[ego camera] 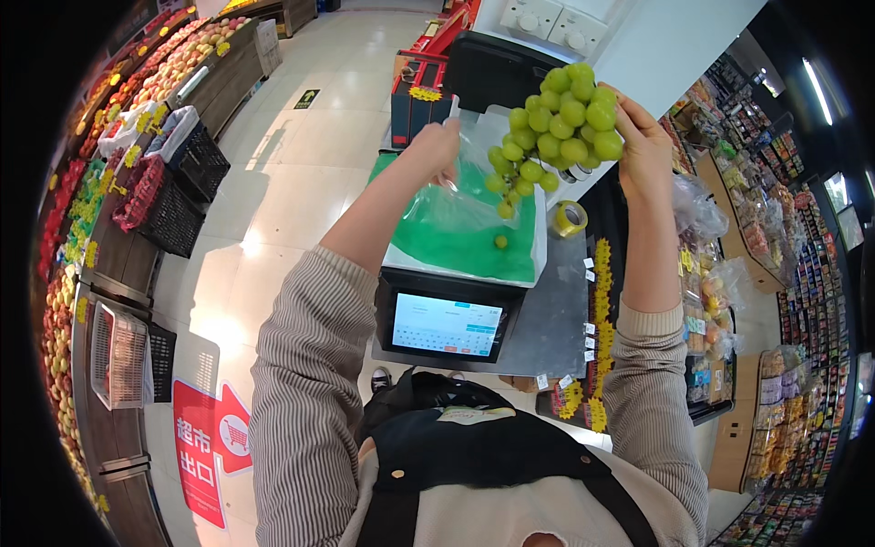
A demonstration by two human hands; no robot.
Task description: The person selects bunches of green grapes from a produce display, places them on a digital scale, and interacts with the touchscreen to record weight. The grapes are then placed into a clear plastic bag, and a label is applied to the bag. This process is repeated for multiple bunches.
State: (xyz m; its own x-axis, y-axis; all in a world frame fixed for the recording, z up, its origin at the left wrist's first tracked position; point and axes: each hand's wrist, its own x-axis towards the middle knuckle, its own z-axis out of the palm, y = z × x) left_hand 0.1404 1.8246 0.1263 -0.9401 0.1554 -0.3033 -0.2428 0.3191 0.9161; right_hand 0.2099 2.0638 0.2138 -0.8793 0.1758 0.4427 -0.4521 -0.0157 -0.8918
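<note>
My right hand (641, 143) holds up a bunch of green grapes (560, 126) by its upper right side, above a counter scale. My left hand (437, 154) grips a clear plastic bag (465, 205) that hangs open-looking over the green mat (431, 253) on the scale. One loose grape (501, 242) lies on the mat, near its front edge. A lit touch screen (447, 325) faces me at the front of the scale. The fingertips of my right hand are partly hidden behind the grapes.
A roll of yellow tape (570, 218) stands on the grey counter (547, 308), right of the scale. Red and dark boxes (413, 102) sit behind it. Fruit displays (198, 55) and black crates (171, 212) line the left; shelves of packaged goods (813, 294) fill the right.
</note>
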